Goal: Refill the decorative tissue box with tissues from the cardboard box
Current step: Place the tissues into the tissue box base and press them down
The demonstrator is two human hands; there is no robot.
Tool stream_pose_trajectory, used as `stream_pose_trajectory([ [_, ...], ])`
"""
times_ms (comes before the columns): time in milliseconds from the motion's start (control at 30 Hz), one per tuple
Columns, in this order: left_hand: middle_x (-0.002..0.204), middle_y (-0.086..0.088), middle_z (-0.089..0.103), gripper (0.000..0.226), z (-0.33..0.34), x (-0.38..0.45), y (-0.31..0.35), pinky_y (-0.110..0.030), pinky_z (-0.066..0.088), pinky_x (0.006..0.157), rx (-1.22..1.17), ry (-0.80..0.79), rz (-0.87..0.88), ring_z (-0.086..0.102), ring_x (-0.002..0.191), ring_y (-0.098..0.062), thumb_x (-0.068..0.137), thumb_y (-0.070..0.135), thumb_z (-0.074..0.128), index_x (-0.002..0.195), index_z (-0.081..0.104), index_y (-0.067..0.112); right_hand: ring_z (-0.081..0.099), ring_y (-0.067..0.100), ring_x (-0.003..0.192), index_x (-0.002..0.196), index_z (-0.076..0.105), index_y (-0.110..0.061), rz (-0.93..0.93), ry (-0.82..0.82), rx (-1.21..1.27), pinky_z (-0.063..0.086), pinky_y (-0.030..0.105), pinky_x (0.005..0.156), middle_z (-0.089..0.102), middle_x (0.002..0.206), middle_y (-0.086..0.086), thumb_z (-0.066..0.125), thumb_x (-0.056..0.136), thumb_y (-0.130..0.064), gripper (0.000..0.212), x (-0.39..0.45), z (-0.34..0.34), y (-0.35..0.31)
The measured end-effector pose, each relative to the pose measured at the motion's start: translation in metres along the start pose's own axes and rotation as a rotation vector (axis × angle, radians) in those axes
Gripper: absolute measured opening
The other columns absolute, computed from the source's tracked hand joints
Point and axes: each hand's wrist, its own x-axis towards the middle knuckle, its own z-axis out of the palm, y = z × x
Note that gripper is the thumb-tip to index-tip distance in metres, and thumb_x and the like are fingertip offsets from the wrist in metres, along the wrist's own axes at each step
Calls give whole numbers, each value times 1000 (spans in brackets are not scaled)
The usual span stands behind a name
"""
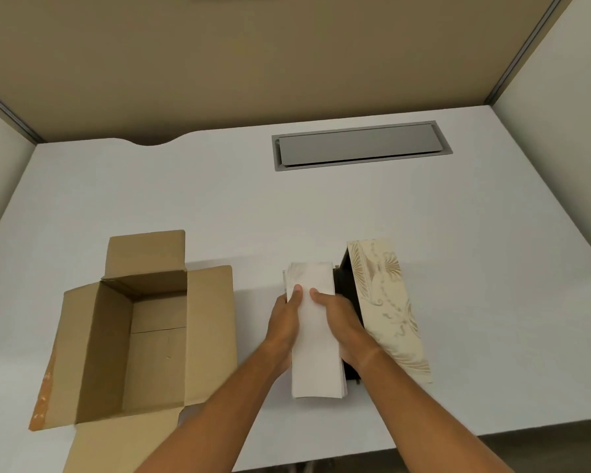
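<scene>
A long white stack of tissues point(316, 367) sits in the dark base of the decorative tissue box, near the desk's front edge. My left hand point(285, 322) grips the stack's left side and my right hand point(342, 322) grips its right side, thumbs on top. The box's cream lid with a gold pattern point(386, 308) stands open, tilted up along the right of the stack. The dark base is mostly hidden by the tissues and my right hand. The open cardboard box point(93, 336) stands to the left, its inside looking empty.
The white desk point(219, 206) has a grey cable hatch point(360, 146) set into it at the back. Beige partition walls close the desk at the back and both sides. The cardboard box's flaps spread outward over the front edge.
</scene>
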Motion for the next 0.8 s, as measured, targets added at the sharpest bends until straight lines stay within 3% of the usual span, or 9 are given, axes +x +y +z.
stream_pose_trajectory([
  [100, 127, -9, 65, 54, 4, 9, 0, -51, 53, 98, 70, 12, 25, 65, 111, -29, 97, 54, 41, 137, 50, 19, 70, 29, 94, 126, 60, -12, 5, 74, -41, 58, 38, 72, 71, 111, 12, 63, 89, -35, 43, 6, 1, -2],
  [367, 150, -6, 29, 59, 12, 23, -2, -46, 37, 113, 277, 84, 52, 41, 133, -27, 99, 56, 29, 147, 33, 23, 63, 29, 110, 132, 57, -11, -44, 163, -197, 50, 49, 100, 65, 122, 11, 57, 91, -33, 46, 12, 4, -10],
  [600, 151, -8, 28, 57, 16, 29, -7, -49, 35, 115, 257, 119, 38, 39, 136, -28, 101, 51, 31, 148, 29, 18, 61, 27, 113, 132, 55, -10, -79, 208, -299, 49, 48, 102, 64, 123, 9, 55, 89, -34, 49, 10, 7, -14],
  [800, 147, -8, 32, 51, 16, 32, -8, -46, 37, 113, 301, 152, 56, 40, 133, -27, 101, 49, 31, 142, 37, 19, 63, 26, 106, 127, 58, -10, -99, 234, -331, 52, 46, 98, 67, 116, 8, 56, 88, -28, 43, 10, 8, -15],
])
